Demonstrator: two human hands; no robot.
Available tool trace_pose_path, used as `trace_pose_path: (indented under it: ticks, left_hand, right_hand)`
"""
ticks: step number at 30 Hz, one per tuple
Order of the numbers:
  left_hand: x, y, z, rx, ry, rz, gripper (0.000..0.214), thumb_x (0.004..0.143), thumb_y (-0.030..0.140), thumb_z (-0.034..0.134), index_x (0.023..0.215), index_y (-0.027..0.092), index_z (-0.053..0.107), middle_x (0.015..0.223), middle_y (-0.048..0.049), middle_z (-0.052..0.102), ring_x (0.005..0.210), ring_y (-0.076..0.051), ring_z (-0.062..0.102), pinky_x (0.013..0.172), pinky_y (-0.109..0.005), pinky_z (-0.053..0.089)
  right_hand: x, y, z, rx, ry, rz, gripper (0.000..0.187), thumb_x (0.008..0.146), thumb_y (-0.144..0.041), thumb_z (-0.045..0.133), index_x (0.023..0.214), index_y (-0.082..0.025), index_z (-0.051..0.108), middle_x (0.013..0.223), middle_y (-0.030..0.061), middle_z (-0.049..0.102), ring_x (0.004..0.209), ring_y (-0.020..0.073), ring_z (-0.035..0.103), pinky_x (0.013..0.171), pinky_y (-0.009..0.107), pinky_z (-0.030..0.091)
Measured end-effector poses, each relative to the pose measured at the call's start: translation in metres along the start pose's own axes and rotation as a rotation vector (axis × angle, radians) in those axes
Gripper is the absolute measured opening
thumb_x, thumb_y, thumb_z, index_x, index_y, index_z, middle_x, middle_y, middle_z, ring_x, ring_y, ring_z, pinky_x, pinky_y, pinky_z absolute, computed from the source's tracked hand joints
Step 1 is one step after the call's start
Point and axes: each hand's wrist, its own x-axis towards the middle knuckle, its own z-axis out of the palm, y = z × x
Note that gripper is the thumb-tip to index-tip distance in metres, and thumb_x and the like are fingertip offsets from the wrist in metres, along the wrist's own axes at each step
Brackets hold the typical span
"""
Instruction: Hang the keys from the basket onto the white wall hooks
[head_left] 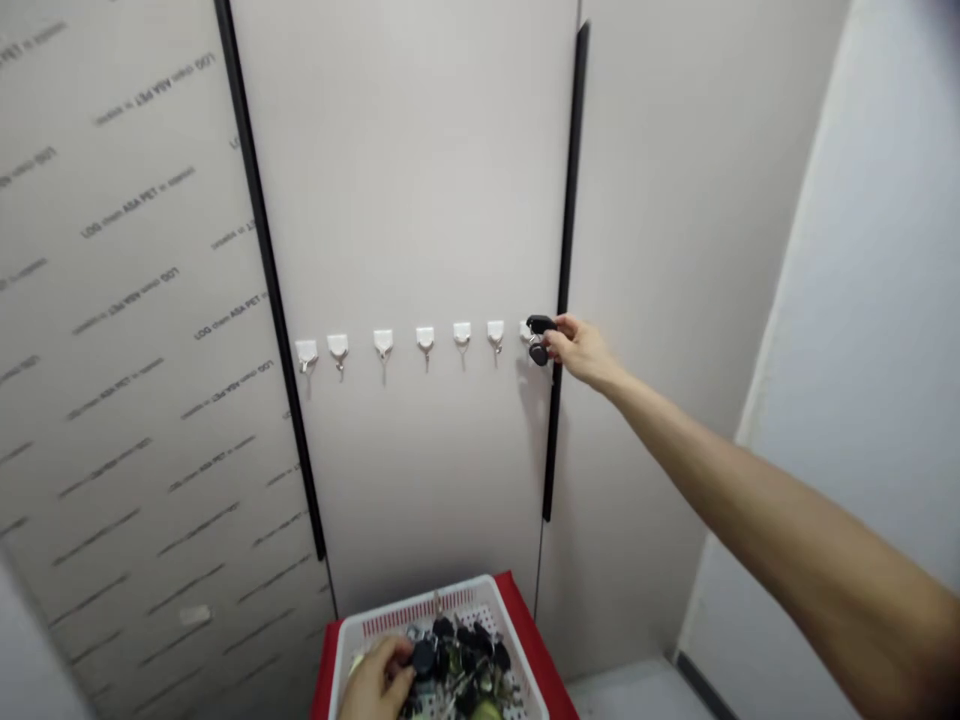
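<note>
At the rightmost hook of a row on the cabinet door, my right hand (585, 350) pinches a bunch of black-headed keys (540, 325). The keys partly cover that white hook (524, 330). Whether their ring sits on the hook, I cannot tell. Low in the view, my left hand (379, 680) is inside a white plastic basket (517, 640), its fingers closed at a black round-headed key (424, 657). Many more keys (480, 655), several with black heads, lie heaped in the basket beside it.
Several other white adhesive hooks (425, 340) run leftward across the door. Long black handle strips (574, 180) edge the door on both sides. The basket rests on a red surface (536, 650). A printed film panel (150, 300) stands at left, a pale wall (862, 300) at right.
</note>
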Motion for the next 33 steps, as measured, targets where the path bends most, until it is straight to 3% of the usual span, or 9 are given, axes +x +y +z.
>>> trace_pose_path:
  ticks: [4,9,12,15,18,22,25,29,33]
  left_hand:
    - [-0.004,0.002,-0.001,-0.076,-0.021,0.015,0.02,0.06,0.021,0.04,0.075,0.015,0.051,0.075,-0.0019,0.056,0.07,-0.012,0.049,0.067,-0.021,0.038]
    - [0.007,0.004,-0.013,-0.13,0.015,0.019,0.019,0.062,0.021,0.039,0.074,0.013,0.051,0.073,-0.0035,0.056,0.069,-0.012,0.05,0.066,-0.022,0.037]
    - [0.014,0.002,-0.021,-0.109,0.045,0.019,0.018,0.063,0.02,0.038,0.073,0.013,0.051,0.073,-0.0037,0.056,0.07,-0.012,0.049,0.066,-0.022,0.037]
    - [0.014,-0.002,-0.021,-0.072,0.039,0.041,0.018,0.063,0.019,0.038,0.074,0.014,0.051,0.075,-0.0035,0.056,0.071,-0.012,0.049,0.067,-0.022,0.036]
    - [0.009,-0.005,-0.013,-0.017,0.044,0.038,0.02,0.063,0.019,0.037,0.077,0.014,0.051,0.078,-0.0037,0.055,0.072,-0.012,0.048,0.068,-0.023,0.035]
    - [0.001,-0.006,-0.001,0.011,0.098,-0.03,0.02,0.062,0.018,0.038,0.077,0.014,0.052,0.081,-0.004,0.055,0.077,-0.013,0.048,0.07,-0.023,0.034]
    - [0.005,-0.006,0.0,-0.063,0.127,-0.022,0.018,0.061,0.018,0.04,0.074,0.014,0.052,0.078,-0.003,0.056,0.075,-0.012,0.048,0.069,-0.022,0.034]
    - [0.034,0.022,-0.032,-0.313,0.191,-0.003,0.013,0.06,0.024,0.045,0.066,0.014,0.049,0.064,-0.0009,0.054,0.062,-0.01,0.048,0.059,-0.021,0.036]
    - [0.061,0.096,-0.091,-0.698,0.089,0.012,0.033,0.062,0.045,0.038,0.05,0.015,0.037,0.044,0.0041,0.042,0.037,-0.004,0.036,0.04,-0.018,0.026]
  right_hand:
    - [-0.036,-0.016,0.032,0.066,-0.386,-0.018,0.013,0.065,-0.018,0.039,0.075,-0.014,0.046,0.064,0.0014,0.054,0.048,0.0061,0.048,0.046,0.018,0.036]
    - [-0.154,0.02,0.097,0.037,-0.912,-0.063,0.012,0.064,-0.017,0.039,0.07,-0.014,0.049,0.055,-0.0006,0.053,0.048,0.0076,0.047,0.048,0.019,0.035]
    - [-0.217,0.051,0.124,0.029,-1.028,0.048,0.016,0.064,-0.018,0.037,0.071,-0.013,0.05,0.057,0.0004,0.055,0.049,0.0088,0.048,0.048,0.019,0.035]
    - [-0.25,0.068,0.133,-0.011,-0.956,0.089,0.02,0.066,-0.02,0.035,0.075,-0.014,0.051,0.063,0.0023,0.056,0.056,0.011,0.049,0.053,0.021,0.035]
    - [-0.261,0.072,0.133,-0.085,-0.84,0.013,0.021,0.067,-0.021,0.033,0.075,-0.015,0.052,0.07,0.0038,0.056,0.064,0.0127,0.049,0.06,0.023,0.035]
    - [-0.265,0.073,0.137,-0.201,-0.853,-0.168,0.018,0.064,-0.019,0.037,0.067,-0.017,0.054,0.072,0.0046,0.056,0.072,0.0147,0.048,0.065,0.023,0.033]
    - [-0.262,0.074,0.144,-0.277,-0.836,-0.192,0.021,0.067,-0.022,0.034,0.064,-0.018,0.055,0.069,0.0049,0.058,0.069,0.015,0.05,0.062,0.024,0.033]
    - [-0.236,0.058,0.15,-0.343,-0.821,-0.092,0.03,0.07,-0.031,0.032,0.054,-0.017,0.053,0.058,0.0065,0.058,0.054,0.0137,0.05,0.051,0.023,0.031]
    - [-0.178,0.002,0.144,0.028,-0.777,0.053,0.048,0.071,-0.044,0.023,0.037,-0.016,0.039,0.036,0.0013,0.042,0.038,0.0085,0.04,0.046,0.021,0.03]
